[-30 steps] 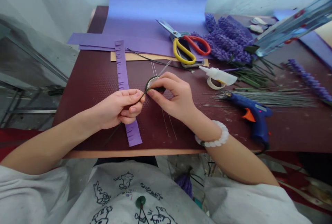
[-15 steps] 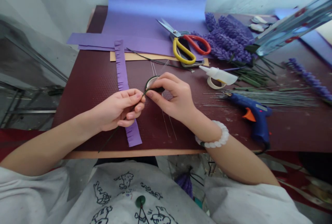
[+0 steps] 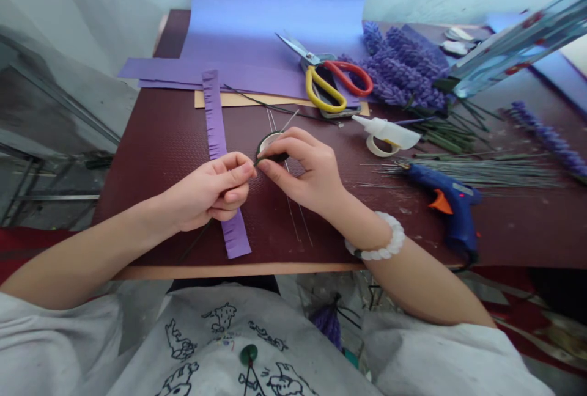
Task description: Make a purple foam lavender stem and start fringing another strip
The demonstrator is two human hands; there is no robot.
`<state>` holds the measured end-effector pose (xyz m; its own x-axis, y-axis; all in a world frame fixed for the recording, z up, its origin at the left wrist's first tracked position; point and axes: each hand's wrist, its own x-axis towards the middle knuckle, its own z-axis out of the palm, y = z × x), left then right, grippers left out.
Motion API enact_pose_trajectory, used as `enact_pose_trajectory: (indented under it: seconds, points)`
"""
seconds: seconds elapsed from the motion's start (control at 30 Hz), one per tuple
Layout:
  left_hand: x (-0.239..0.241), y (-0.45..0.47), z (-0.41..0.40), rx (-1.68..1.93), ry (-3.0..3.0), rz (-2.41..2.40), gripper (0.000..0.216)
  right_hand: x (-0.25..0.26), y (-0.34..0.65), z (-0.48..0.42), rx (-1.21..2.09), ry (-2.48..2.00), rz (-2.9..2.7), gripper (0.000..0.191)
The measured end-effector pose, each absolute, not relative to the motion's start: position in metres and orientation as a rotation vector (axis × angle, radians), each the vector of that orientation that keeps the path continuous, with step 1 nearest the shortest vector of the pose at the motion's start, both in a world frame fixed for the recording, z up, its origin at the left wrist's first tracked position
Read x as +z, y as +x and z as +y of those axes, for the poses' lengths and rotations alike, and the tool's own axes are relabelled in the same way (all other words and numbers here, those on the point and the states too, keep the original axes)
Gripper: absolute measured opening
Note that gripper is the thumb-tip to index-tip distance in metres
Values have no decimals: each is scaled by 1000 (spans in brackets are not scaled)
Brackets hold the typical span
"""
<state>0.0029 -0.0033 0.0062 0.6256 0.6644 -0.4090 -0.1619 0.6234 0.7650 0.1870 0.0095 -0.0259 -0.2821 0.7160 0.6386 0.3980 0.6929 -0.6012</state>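
My left hand (image 3: pixel 217 191) is closed, pinching a thin wire stem between thumb and forefinger. The stem's dark lower length (image 3: pixel 198 240) slants down from that hand towards the table's front edge, faint against the surface. My right hand (image 3: pixel 305 167) is closed on a roll of dark green floral tape (image 3: pixel 262 142), with thumb and fingertips at its near side. Both sets of fingertips almost meet, and a short bit of green tape runs between them. Under the left hand lies a fringed purple paper strip (image 3: pixel 214 118). Two bare wires (image 3: pixel 293 219) lie beneath the right hand.
Scissors (image 3: pixel 323 78) with yellow and red handles lie on purple paper (image 3: pixel 270 35) behind the hands. To the right are a white glue bottle (image 3: pixel 392 132), a blue glue gun (image 3: pixel 452 194), a bundle of wires (image 3: pixel 504 171), and purple flower stems (image 3: pixel 403 72).
The fingers of my left hand have curled in more tightly and the stem has turned slightly in them. A pale wire end shows more sharply above my right hand.
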Motion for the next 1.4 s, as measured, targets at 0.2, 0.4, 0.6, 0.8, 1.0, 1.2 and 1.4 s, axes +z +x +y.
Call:
enact_pose_trajectory:
  seconds: [0.2, 0.4, 0.6, 0.8, 1.0, 1.2, 1.4]
  points:
    - [4, 4, -3, 566, 709, 758, 17, -26, 188, 11, 402, -852, -1921, 4]
    - [8, 5, -1, 576, 751, 837, 24, -28, 188, 12, 389, -845, -1933, 4]
    - [6, 4, -2, 573, 777, 809, 17, -29, 188, 12, 373, -828, -1923, 4]
    - [3, 4, -1, 557, 743, 778, 15, -29, 190, 14, 354, -861, -1937, 5]
    - [5, 5, -1, 567, 753, 841, 29, -30, 190, 15, 342, -872, -1944, 5]
    - [5, 4, -2, 558, 753, 821, 17, -30, 190, 14, 346, -867, -1953, 5]
    - [0, 5, 0, 603, 711, 794, 16, -29, 190, 14, 383, -868, -1953, 7]
